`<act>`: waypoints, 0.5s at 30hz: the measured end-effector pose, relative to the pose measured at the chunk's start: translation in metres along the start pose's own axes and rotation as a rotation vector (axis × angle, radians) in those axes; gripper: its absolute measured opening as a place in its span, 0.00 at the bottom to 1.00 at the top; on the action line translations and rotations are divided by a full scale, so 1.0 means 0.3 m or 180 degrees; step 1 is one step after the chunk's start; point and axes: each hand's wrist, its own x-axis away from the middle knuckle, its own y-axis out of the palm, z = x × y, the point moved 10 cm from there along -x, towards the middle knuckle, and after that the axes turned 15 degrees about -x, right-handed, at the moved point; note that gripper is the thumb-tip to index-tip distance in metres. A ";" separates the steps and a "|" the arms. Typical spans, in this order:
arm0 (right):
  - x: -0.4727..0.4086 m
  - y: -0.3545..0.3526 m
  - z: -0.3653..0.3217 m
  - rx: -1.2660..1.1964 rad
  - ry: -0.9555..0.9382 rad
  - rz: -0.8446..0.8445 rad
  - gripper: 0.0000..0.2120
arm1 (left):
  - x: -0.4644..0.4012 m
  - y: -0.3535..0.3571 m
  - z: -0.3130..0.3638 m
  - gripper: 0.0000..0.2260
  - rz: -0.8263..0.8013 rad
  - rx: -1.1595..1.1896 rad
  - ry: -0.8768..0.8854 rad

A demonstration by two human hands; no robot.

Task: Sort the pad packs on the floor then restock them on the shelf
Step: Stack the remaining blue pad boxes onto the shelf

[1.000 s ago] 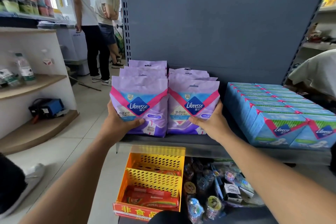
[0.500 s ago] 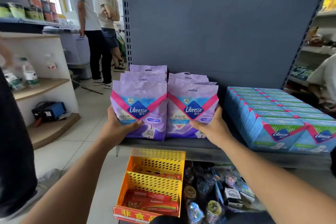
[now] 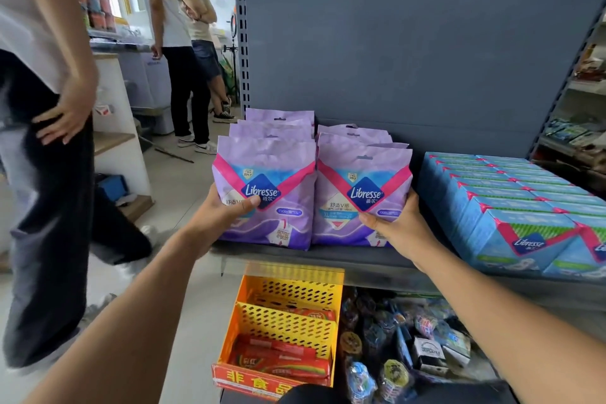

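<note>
Left hand (image 3: 226,216), right hand (image 3: 398,226) grip Libresse packs (image 3: 364,197).

A yellow perforated display box (image 3: 288,315) holding red snack packs (image 3: 282,357) sits on the lower shelf, beside a jumble of small wrapped goods (image 3: 393,354). To the left a passer-by (image 3: 42,174) in dark trousers stands close (hand on hip); two more people (image 3: 187,52) stand farther back near a white counter (image 3: 144,75)
</note>
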 end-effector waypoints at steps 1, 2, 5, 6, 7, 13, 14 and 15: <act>-0.004 0.000 0.003 0.0001 -0.0001 0.0018 0.41 | -0.005 0.006 -0.002 0.22 0.0001 -0.0024 0.0016; -0.007 0.001 0.005 0.0004 0.0007 0.0038 0.41 | -0.006 0.011 0.000 0.17 0.0028 -0.0025 0.0029; -0.014 0.004 0.013 0.0037 0.0016 0.0067 0.40 | -0.008 0.009 -0.012 0.18 0.0143 -0.0054 0.0018; -0.013 0.007 0.011 0.0055 0.0009 0.0054 0.40 | -0.006 0.008 -0.011 0.18 0.0158 -0.0042 0.0046; -0.015 0.007 0.014 0.0067 0.0007 0.0054 0.40 | -0.006 0.007 -0.014 0.18 0.0158 -0.0065 0.0073; 0.003 -0.005 0.005 0.0207 0.0069 -0.0017 0.43 | 0.007 -0.008 -0.006 0.18 0.0236 -0.0052 0.0131; 0.009 -0.008 0.000 0.0296 0.0038 -0.0032 0.44 | 0.011 -0.018 -0.009 0.20 0.0315 -0.0025 0.0141; 0.024 -0.012 -0.016 0.0408 0.0021 -0.0040 0.44 | 0.020 -0.029 -0.005 0.24 0.0401 -0.0063 0.0121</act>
